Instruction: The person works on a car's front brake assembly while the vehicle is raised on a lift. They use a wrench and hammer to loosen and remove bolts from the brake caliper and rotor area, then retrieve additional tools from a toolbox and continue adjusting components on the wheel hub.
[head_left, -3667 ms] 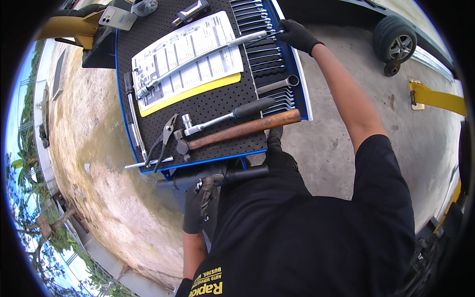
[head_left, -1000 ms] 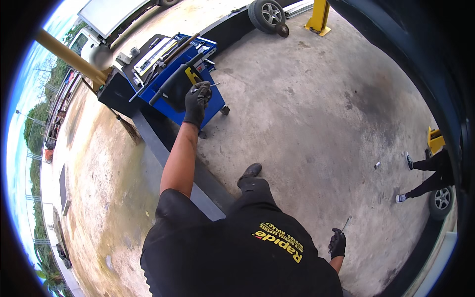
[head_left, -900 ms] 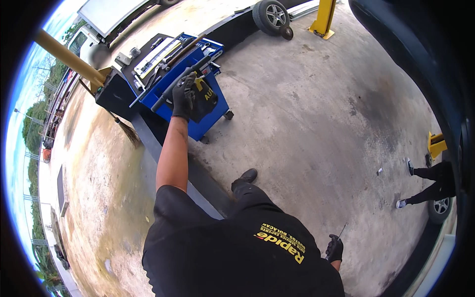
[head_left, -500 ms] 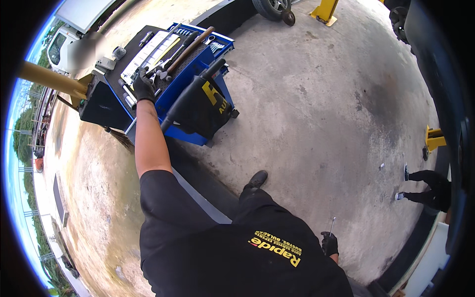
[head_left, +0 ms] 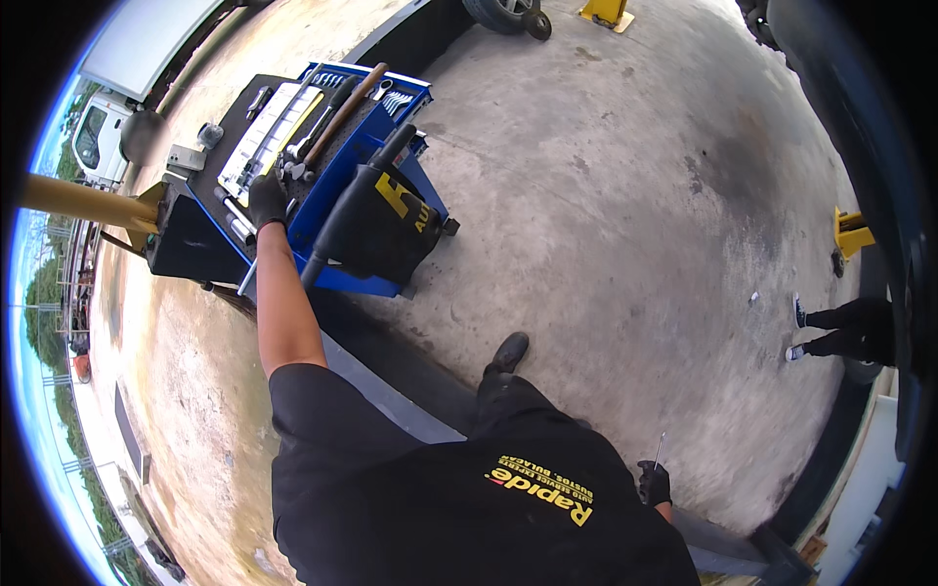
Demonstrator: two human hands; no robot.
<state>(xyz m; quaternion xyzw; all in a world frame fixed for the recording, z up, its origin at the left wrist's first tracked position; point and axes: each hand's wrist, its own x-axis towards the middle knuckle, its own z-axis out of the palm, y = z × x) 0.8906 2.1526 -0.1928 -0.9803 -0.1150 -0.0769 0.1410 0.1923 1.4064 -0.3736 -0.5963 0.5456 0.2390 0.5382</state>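
My left hand (head_left: 266,198), in a black glove, reaches over the top of a blue tool cart (head_left: 311,230). It lies beside a white and yellow tray (head_left: 256,146) and some silver sockets (head_left: 236,223); its fingers are too hidden to show whether they grip anything. Just beyond the hand rests a hammer (head_left: 344,112) with a long brown handle. Several wrenches (head_left: 396,103) lie in the far right part of the cart. Low at my right side, my gloved right hand (head_left: 654,482) is closed around a thin shiny metal tool (head_left: 660,447) that points up.
A black cover (head_left: 376,230) hangs on the cart's near side. A yellow post (head_left: 93,205) stands left of it. A wheel (head_left: 503,12) and a yellow lift foot (head_left: 608,14) are at the far side. Another person's legs (head_left: 831,330) show at the right, near a dark vehicle (head_left: 870,127).
My left hand has drawn back a little from the hammer head, toward the cart's near edge. The right hand stays low with the same thin metal tool. The whole view has shifted slightly.
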